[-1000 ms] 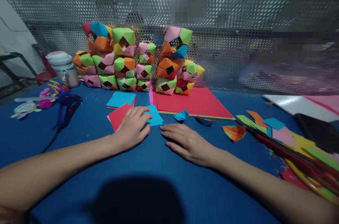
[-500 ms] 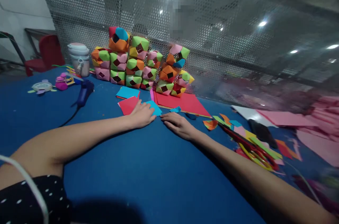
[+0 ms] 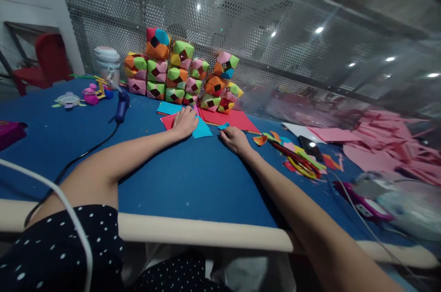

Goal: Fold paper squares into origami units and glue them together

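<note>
My left hand (image 3: 186, 123) lies palm down with its fingers spread over a red paper square (image 3: 167, 121) and the edge of a blue paper square (image 3: 203, 128). Right of it, my right hand (image 3: 236, 139) has its fingers curled closed at a small blue paper piece (image 3: 223, 126), whose far part shows past the fingertips. Just behind my left hand is a blue-topped paper stack (image 3: 168, 107). Larger red sheets (image 3: 237, 119) lie beyond my right hand. Fingertip contact is partly hidden.
Stacked folded-paper modules (image 3: 177, 78) stand at the back. At left are a blue glue gun (image 3: 121, 105) with a cord, a small turtle-like figure (image 3: 69, 100) and a lidded container (image 3: 107, 64). Scissors (image 3: 303, 165), paper scraps, a phone (image 3: 310, 146) and pink paper (image 3: 382, 145) lie right.
The view has tilted down, showing the table's front edge. My right hand has shifted to the small blue paper piece and curled its fingers. My left hand has slid farther onto the red square.
</note>
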Demonstrator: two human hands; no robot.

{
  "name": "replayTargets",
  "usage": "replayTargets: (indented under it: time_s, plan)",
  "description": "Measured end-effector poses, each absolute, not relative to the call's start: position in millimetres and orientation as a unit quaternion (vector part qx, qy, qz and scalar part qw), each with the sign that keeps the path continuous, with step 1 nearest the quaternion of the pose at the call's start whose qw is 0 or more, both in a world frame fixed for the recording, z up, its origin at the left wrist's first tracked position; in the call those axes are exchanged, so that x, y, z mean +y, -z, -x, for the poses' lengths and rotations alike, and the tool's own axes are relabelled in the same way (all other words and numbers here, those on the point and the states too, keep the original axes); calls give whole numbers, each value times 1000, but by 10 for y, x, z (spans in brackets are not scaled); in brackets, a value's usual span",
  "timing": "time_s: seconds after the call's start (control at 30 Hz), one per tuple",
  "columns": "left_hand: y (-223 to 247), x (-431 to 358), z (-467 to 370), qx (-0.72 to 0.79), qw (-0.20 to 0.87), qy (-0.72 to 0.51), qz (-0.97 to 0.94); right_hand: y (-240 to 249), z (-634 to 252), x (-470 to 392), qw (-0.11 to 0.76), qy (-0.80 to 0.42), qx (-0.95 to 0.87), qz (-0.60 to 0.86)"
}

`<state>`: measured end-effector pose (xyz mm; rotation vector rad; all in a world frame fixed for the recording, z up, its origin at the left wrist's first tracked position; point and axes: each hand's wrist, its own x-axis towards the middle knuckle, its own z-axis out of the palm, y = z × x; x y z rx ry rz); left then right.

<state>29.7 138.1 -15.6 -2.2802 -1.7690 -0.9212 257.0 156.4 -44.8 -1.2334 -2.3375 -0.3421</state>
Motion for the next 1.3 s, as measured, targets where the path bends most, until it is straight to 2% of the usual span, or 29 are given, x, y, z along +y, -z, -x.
replayTargets:
  time_s: [0.2,0.4,0.7,1.03,1.3]
  plan:
    - [50,1616,28,-664,32,335,668,461,-2588,1575,230,135,-846,462]
    - [167,1608,130,-714,10,330,617,456,-2613,1575,231,129,-852,452]
    - [245,1621,70,-636,-1,320,702,452,-2632,1584,239,107,-862,434]
    - [239,1667,64,-534,-73,460,706,499,-2651,1623,256,90,-856,441]
    - [219,1665,15,-538,-126,546,630,466,-2643,1591,284,50,-849,444]
